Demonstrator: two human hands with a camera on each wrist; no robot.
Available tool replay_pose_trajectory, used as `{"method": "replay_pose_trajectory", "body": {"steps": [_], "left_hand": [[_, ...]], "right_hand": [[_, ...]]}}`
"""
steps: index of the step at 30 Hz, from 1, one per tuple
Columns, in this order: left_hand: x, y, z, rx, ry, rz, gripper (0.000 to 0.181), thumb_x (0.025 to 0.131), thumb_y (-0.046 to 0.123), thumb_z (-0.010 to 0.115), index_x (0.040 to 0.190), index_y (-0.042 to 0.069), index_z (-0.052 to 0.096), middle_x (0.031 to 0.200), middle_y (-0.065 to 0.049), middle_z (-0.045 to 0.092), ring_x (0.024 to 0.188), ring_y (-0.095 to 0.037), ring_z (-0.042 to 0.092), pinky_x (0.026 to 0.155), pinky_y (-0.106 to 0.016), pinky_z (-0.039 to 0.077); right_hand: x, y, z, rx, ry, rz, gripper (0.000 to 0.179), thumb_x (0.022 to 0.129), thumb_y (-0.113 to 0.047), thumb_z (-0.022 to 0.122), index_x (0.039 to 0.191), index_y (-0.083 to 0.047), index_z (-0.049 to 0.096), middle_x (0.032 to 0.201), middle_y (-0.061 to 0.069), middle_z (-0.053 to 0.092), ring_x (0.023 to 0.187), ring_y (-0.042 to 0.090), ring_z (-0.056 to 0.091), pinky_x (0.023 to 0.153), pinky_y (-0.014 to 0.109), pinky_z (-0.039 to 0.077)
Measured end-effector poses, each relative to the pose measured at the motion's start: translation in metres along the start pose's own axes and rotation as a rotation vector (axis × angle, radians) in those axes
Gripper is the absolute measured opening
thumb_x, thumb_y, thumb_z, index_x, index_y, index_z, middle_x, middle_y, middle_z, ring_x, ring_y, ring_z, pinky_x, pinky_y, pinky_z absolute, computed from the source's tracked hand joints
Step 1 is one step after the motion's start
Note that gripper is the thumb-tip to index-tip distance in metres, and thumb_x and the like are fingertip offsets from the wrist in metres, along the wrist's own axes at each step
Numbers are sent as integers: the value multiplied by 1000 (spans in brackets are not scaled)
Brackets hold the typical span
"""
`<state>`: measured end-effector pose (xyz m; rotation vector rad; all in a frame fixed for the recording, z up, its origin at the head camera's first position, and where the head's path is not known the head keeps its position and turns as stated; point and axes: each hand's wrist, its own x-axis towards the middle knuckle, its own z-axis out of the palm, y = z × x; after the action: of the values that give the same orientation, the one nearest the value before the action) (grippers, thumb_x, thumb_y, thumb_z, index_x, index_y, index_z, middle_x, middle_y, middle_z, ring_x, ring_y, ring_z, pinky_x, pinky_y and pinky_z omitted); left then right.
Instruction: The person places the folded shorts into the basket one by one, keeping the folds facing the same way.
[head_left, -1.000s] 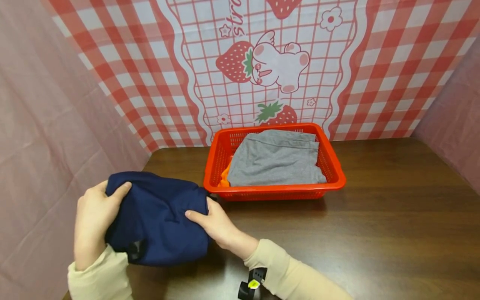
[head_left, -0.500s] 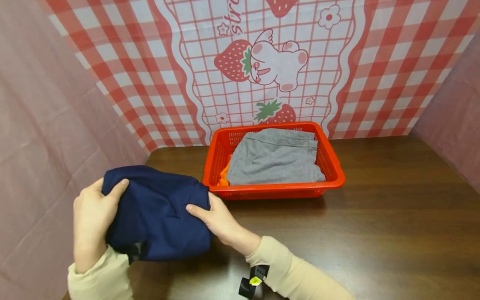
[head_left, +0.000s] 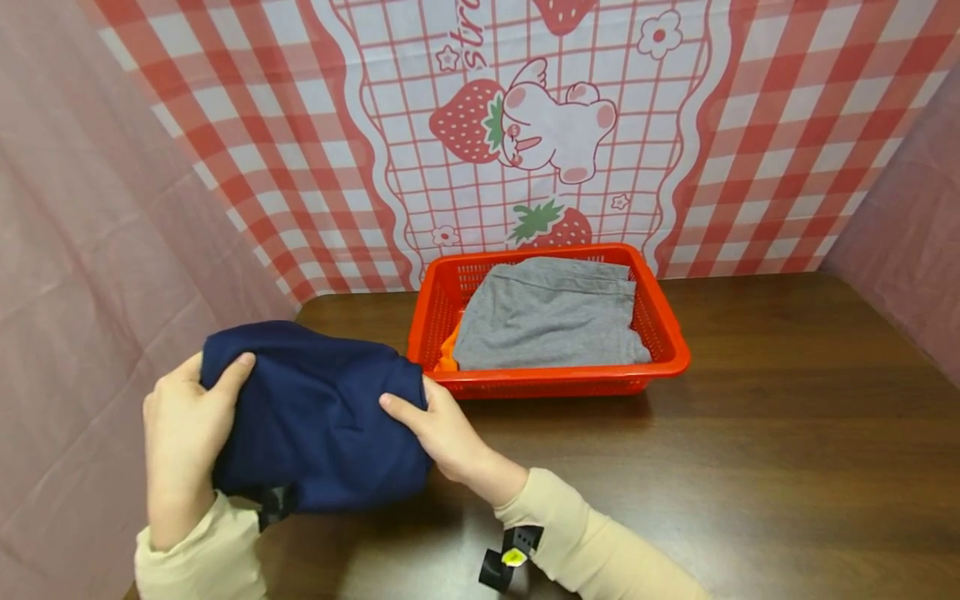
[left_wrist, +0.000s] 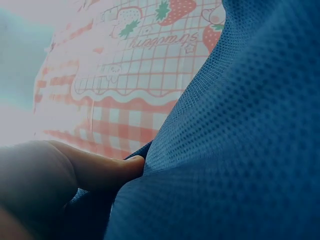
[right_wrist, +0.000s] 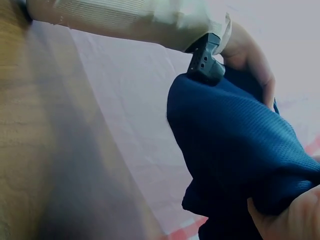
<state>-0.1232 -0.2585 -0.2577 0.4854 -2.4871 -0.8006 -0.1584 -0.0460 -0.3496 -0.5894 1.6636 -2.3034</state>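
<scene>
A folded navy blue cloth garment (head_left: 322,425) is held up above the table's left part, between both hands. My left hand (head_left: 187,425) grips its left edge, thumb on the near face; in the left wrist view the thumb presses into the mesh-textured fabric (left_wrist: 240,130). At the opposite edge my right hand (head_left: 446,433) pinches the cloth, thumb in front and the other fingers hidden behind it. The right wrist view shows the garment (right_wrist: 230,135) stretched between the two hands, with a lower part hanging down. Its exact kind cannot be told.
A red plastic basket (head_left: 547,383) stands at the back middle of the brown wooden table (head_left: 750,433). Inside lie a folded grey garment (head_left: 555,317) and some orange cloth (head_left: 447,350). A checked strawberry curtain (head_left: 300,150) hangs behind; a pink curtain (head_left: 97,250) closes the left side.
Both hands have raised the navy garment slightly, and my right hand has shifted a little to the right with its edge. The basket and the clothes in it stay put.
</scene>
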Motion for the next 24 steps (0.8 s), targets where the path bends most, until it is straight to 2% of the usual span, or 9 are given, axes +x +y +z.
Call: {"method": "replay_pose_trajectory", "body": {"steps": [13, 24], "left_hand": [[-3, 8, 4, -36, 41, 60, 34, 85, 38, 59, 97, 7, 66, 101, -27, 62, 97, -45, 53, 78, -48, 38], [-3, 11, 11, -85, 50, 53, 33, 85, 37, 60, 94, 6, 65, 99, -24, 63, 96, -41, 55, 78, -46, 38]], "right_hand": [[1, -11, -6, 41, -10, -1, 31, 91, -7, 50, 120, 4, 50, 110, 19, 60, 83, 9, 61, 81, 27, 50], [3, -16, -16, 6, -26, -17, 36, 91, -8, 51, 125, 2, 46, 118, 19, 56, 91, 11, 59, 87, 30, 47]]}}
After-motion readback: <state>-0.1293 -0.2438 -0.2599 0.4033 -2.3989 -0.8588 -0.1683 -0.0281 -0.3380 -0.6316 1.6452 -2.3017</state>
